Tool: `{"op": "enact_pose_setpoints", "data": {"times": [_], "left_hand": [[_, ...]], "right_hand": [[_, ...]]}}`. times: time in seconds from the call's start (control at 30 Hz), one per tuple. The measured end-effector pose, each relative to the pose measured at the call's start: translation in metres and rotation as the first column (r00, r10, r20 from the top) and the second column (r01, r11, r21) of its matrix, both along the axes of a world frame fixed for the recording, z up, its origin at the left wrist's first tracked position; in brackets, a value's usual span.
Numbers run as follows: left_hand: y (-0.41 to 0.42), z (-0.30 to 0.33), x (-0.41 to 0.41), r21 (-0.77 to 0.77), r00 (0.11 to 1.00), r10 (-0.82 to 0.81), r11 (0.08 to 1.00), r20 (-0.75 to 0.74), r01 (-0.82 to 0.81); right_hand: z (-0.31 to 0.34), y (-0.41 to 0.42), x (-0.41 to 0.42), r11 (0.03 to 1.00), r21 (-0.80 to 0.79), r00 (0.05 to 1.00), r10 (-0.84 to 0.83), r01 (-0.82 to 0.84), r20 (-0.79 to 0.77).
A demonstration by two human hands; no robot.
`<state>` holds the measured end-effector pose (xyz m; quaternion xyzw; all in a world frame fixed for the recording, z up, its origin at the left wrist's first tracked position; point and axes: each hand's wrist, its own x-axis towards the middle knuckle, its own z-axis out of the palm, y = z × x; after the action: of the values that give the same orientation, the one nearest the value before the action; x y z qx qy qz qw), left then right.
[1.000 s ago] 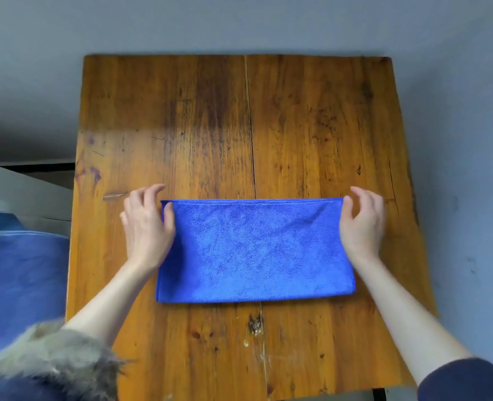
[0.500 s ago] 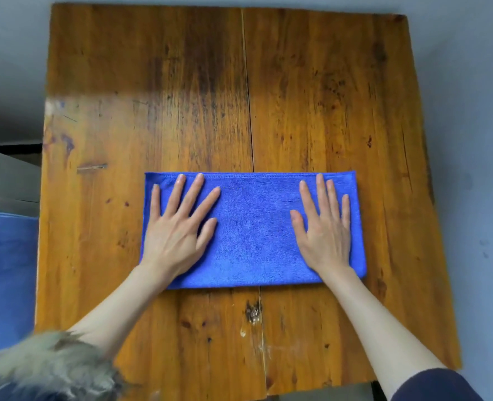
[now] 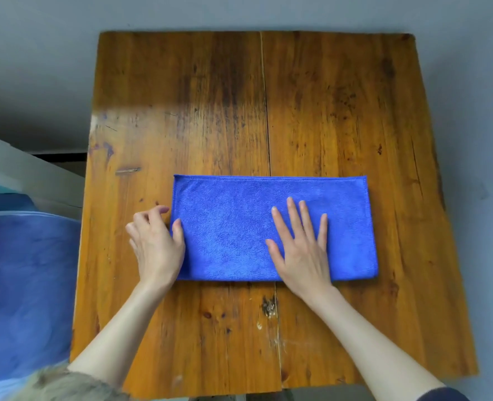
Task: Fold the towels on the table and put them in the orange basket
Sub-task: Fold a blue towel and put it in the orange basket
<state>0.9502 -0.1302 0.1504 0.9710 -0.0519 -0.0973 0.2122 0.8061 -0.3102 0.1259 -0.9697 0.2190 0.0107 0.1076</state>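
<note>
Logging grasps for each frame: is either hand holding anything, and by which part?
The left hand pinches the towel at its left edge; the right hand only presses flat on it.

Towels: one. A single blue towel (image 3: 239, 227), folded into a long rectangle, lies under the right hand and against the thumb of the left.

Hands: two. The left hand (image 3: 155, 244) sits at the towel's left short edge, thumb on the cloth, fingers curled beside it on the wood. The right hand (image 3: 303, 247) lies flat on the cloth with fingers spread.

Tables: one. A wooden table (image 3: 326, 111) of two broad planks extends beyond both hands.

Blue fabric-covered surfaces: one, a blue surface (image 3: 22, 285) off the table, left of the left hand.

Sleeves: two, a fur-trimmed cuff (image 3: 66, 383) on the left arm, a dark cuff (image 3: 442, 395) on the right.
</note>
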Motion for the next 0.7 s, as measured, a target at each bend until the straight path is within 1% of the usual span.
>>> {"op": "enact_pose_setpoints", "data": {"times": [0.13,0.23,0.3,0.37,0.47,0.6,0.67,0.7], "left_hand": [[-0.001,0.000,0.004,0.052,0.996,0.003,0.999,-0.084,0.001],[-0.004,0.002,0.008,0.051,0.988,0.018,0.999,-0.153,-0.010],[-0.005,0.003,0.012,0.043,0.973,0.041,0.999,-0.227,-0.032],[-0.005,0.003,0.017,0.034,0.964,0.045,0.999,-0.262,-0.037],[-0.005,0.009,0.021,-0.001,0.965,0.046,0.999,-0.260,-0.048],[-0.003,0.024,0.024,-0.099,0.944,0.039,0.992,-0.328,-0.076],[-0.003,0.031,0.028,-0.159,0.906,0.092,0.972,-0.413,-0.172],[-0.003,0.037,0.030,-0.203,0.871,0.111,0.951,-0.479,-0.234]], "right_hand": [[-0.005,0.023,0.012,0.999,-0.010,0.999,0.030,-0.031,-0.034],[-0.009,0.024,0.012,0.999,-0.025,0.996,0.034,-0.036,-0.078],[-0.010,0.024,0.011,0.999,-0.034,0.996,0.036,-0.039,-0.085],[-0.010,0.024,0.012,0.999,-0.041,0.995,0.032,-0.035,-0.090],[-0.008,0.025,0.013,0.999,-0.032,0.993,0.021,-0.025,-0.117],[-0.003,0.024,0.015,0.999,-0.017,0.985,0.033,-0.037,-0.169],[0.000,0.022,0.016,0.999,0.017,0.979,0.045,-0.042,-0.196],[0.003,0.021,0.016,0.998,0.045,0.978,0.051,-0.042,-0.203]]}}
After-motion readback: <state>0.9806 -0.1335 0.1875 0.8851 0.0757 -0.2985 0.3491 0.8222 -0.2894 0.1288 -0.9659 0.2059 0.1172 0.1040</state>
